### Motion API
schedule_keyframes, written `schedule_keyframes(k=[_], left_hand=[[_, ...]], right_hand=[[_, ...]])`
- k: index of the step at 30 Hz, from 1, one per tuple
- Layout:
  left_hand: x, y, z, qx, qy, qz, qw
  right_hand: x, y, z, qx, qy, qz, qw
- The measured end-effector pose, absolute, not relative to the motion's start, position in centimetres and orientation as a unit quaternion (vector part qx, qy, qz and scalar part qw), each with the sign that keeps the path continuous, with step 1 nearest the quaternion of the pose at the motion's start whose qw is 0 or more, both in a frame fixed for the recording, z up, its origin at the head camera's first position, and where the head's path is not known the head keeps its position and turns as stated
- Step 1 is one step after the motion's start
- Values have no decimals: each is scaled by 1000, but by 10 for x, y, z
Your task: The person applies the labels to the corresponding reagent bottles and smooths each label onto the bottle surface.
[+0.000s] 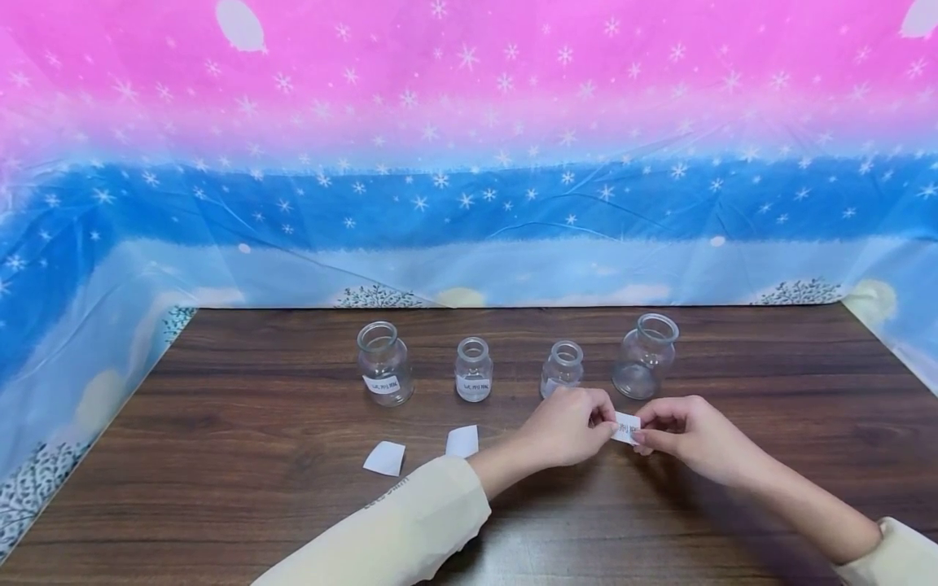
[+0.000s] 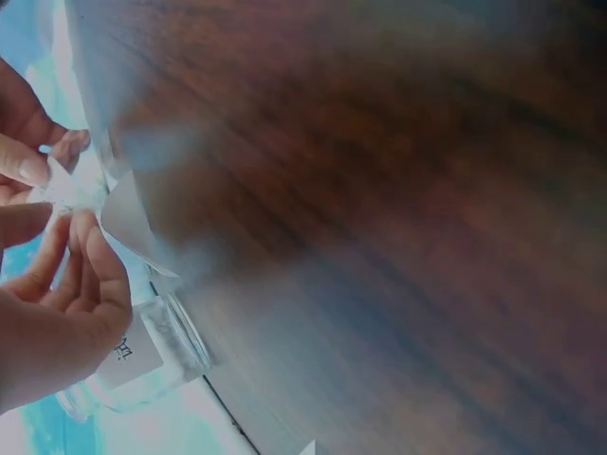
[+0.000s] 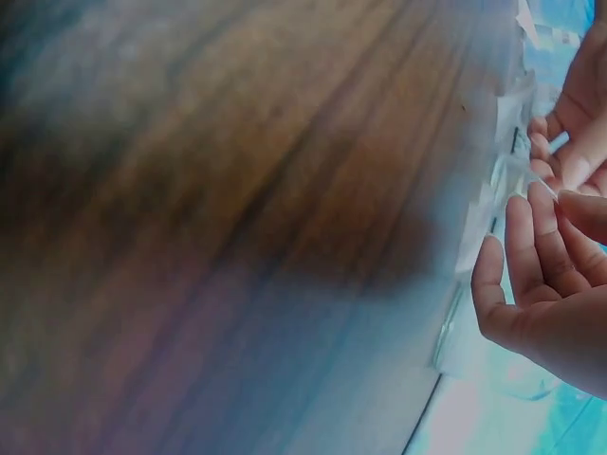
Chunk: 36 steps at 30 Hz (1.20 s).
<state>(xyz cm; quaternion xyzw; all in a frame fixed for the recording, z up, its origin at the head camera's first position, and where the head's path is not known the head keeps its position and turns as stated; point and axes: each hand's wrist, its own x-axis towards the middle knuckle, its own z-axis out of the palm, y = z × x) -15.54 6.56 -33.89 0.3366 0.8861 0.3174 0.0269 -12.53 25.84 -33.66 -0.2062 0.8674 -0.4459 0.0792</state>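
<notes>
A small white label [image 1: 625,428] printed with dark characters is held up between both hands, over the right half of the table. My left hand [image 1: 567,427] pinches its left edge between thumb and fingertips. On its right edge, my right hand [image 1: 696,439] grips with thumb and index finger. Just behind the hands stand a large clear glass jar [image 1: 645,358] with no label showing and a small jar [image 1: 563,366], whose white label is partly hidden by my left hand. In the right wrist view, the other fingers [image 3: 524,246] of my right hand spread loosely.
Farther left stand another small jar [image 1: 474,370] and a large jar [image 1: 384,366], both bearing printed labels and without lids. Two blank white slips, a left one [image 1: 384,459] and a right one [image 1: 462,440], lie near my left sleeve [image 1: 410,521] on the wooden table [image 1: 220,488].
</notes>
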Motion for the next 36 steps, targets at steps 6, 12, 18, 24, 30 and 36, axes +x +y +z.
schedule_keyframes(k=[6, 12, 18, 24, 30, 36], left_hand=[[-157, 65, -339, 299, 901, 313, 24], [-159, 70, -341, 332, 892, 307, -1], [-163, 81, -339, 310, 902, 299, -9], [-167, 94, -336, 265, 919, 290, -20], [-168, 105, -336, 235, 926, 292, -38], [-170, 111, -337, 226, 930, 286, -43]], right_hand=[[-127, 269, -332, -198, 874, -438, 68], [-129, 274, -332, -183, 875, -444, 64], [-134, 276, -332, -139, 874, -465, 37], [-140, 280, -332, -115, 869, -480, 31], [-145, 284, -331, -97, 861, -497, 47], [-150, 288, -331, -83, 905, -417, -2]])
